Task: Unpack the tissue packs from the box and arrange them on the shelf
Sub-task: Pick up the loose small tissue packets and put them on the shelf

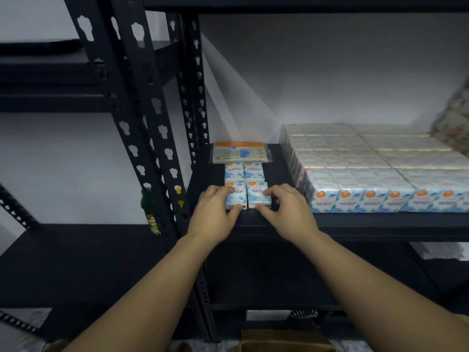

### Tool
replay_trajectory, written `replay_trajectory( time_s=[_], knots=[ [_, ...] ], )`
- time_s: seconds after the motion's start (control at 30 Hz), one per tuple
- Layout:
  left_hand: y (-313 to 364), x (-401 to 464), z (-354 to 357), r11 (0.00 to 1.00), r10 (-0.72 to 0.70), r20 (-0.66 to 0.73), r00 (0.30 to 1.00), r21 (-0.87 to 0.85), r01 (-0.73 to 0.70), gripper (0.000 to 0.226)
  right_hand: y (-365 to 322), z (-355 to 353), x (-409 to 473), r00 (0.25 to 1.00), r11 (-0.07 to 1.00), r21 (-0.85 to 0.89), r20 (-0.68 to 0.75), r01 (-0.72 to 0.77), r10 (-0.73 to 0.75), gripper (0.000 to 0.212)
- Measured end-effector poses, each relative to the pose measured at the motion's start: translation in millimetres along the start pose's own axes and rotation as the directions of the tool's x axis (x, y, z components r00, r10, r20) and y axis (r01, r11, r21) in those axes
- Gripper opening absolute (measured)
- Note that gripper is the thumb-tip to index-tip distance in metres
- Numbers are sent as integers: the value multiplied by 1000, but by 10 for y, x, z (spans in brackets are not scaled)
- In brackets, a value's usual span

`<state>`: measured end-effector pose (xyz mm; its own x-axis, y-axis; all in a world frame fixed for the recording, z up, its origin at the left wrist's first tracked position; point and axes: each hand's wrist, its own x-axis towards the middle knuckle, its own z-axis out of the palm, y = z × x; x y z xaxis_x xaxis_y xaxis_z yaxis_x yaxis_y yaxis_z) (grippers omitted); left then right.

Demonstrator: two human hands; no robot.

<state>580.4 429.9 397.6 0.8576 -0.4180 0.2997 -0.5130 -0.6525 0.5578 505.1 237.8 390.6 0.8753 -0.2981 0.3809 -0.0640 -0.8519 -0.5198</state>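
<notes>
Setting down: we have both hands on the front pair of small tissue packs, squaring them up near the front edge of the shelf (253, 219).
Left hand (215, 212): its fingers curl over the top of the front-left pack (237, 199) and the thumb presses that pack's front face, so we pinch it lightly; we judge this grip steadies the pack while it is nudged into line.
Right hand (286, 209): its fingers curl onto the right side and top of the front-right pack (257, 195), thumb low at the front corner, gripping it and pressing it leftwards against its neighbour.
Front pair: the two packs lie flat, side by side and touching, labels up.
Second row (244, 171): two more of the same packs sit just behind, also touching, so a neat two-wide column is forming.
Wrapper pack (241, 152): a wider, orange-topped tissue pack lies crosswise at the back of the column.
Bulk stacks (380, 168): large wrapped blocks of the same tissues fill the shelf to the right, apart from our column; the column uses the gap left beside the upright.
Box (279, 341): a brown cardboard box shows at the bottom edge, below our arms; its contents are hidden.
Progress: we judge the task partly done.
</notes>
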Motion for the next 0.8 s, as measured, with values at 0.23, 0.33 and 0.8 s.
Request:
replay_trajectory(
  time_s=[0.23, 0.33, 0.8],
  knots=[
    [11, 29, 54, 1000, -17, -20, 1000, 15, 17, 51, 10, 19, 33, 1000, 1000, 3, -6, -20, 20, 38],
    [-1, 25, 69, 1000, -28, -25, 999, 8, 29, 51, 10, 20, 35, 1000, 1000, 1, 4, -26, 26, 38],
    [-21, 21, 75, 999, -36, -24, 999, -3, 36, 53, 7, 23, 11, 999, 999, 10, 14, -38, 38, 42]
  ],
)
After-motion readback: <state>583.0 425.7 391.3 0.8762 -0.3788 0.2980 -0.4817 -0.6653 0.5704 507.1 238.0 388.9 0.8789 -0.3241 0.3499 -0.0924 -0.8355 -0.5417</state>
